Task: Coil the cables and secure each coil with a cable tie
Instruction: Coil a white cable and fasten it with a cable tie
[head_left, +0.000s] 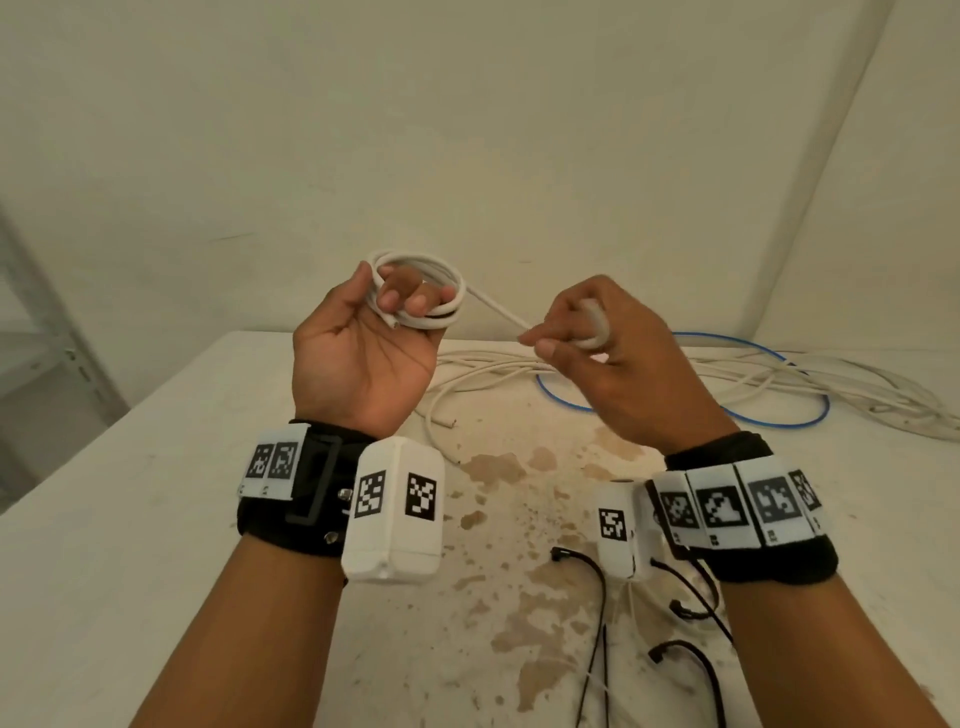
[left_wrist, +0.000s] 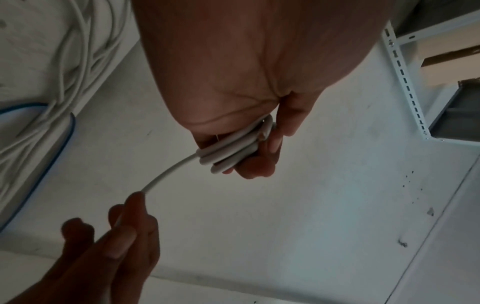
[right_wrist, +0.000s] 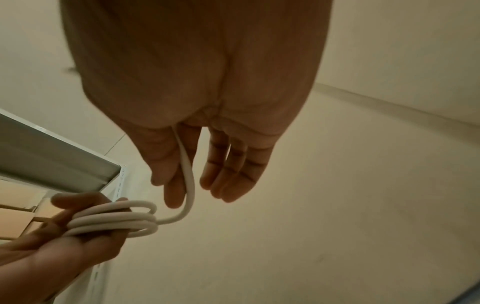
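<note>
White cable coil (head_left: 423, 291) sits held up above the table (head_left: 156, 519), gripped in your left hand (head_left: 363, 353); its free run (head_left: 498, 306) slants down to your right hand (head_left: 608, 353), pinched at thumb and forefinger. Black cable ties (head_left: 597, 623) lie nearest your right wrist.

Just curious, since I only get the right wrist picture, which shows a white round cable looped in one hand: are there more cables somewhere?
Observer: Yes. The head view shows a loose pile of white cables on the stained white table.
Visitor: Any other colour?
Observer: One thin blue cable loops through that pile.
Visitor: And the ties?
Observer: Thin black plastic cable ties lie on the table below the right wrist. None is on the white cable coil yet.
</note>
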